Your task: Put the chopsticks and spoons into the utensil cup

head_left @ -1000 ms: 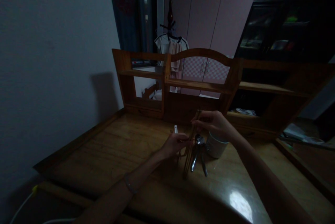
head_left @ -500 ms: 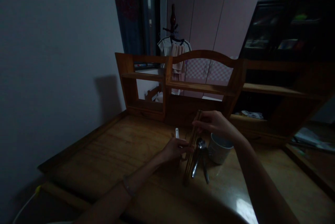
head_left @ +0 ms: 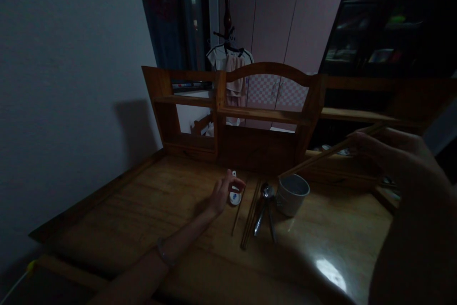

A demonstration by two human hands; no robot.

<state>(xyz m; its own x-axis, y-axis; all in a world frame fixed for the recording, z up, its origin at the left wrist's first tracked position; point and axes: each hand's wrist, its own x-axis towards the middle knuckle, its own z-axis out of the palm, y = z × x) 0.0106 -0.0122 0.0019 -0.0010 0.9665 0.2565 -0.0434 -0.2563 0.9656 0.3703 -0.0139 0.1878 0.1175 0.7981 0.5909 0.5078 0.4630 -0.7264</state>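
My right hand (head_left: 396, 157) is raised at the right, gripping wooden chopsticks (head_left: 321, 155) whose tips slant down toward a white cup (head_left: 292, 194). My left hand (head_left: 223, 193) hovers over the wooden desk (head_left: 150, 210) with fingers apart, just left of a small white spoon with a blue mark (head_left: 234, 195). More chopsticks (head_left: 248, 214) lie on the desk beside it, and two metal spoons (head_left: 263, 210) rest between them and the cup.
A wooden shelf unit (head_left: 264, 114) stands along the back of the desk. A grey wall (head_left: 71, 81) is at the left. Pink wardrobe doors (head_left: 285, 24) and hanging clothes (head_left: 230, 64) are behind. The room is dim.
My right hand lifted chopsticks up and far to the right. My left hand let go of the bundle and opened beside the small white spoon. The camera shifted slightly.
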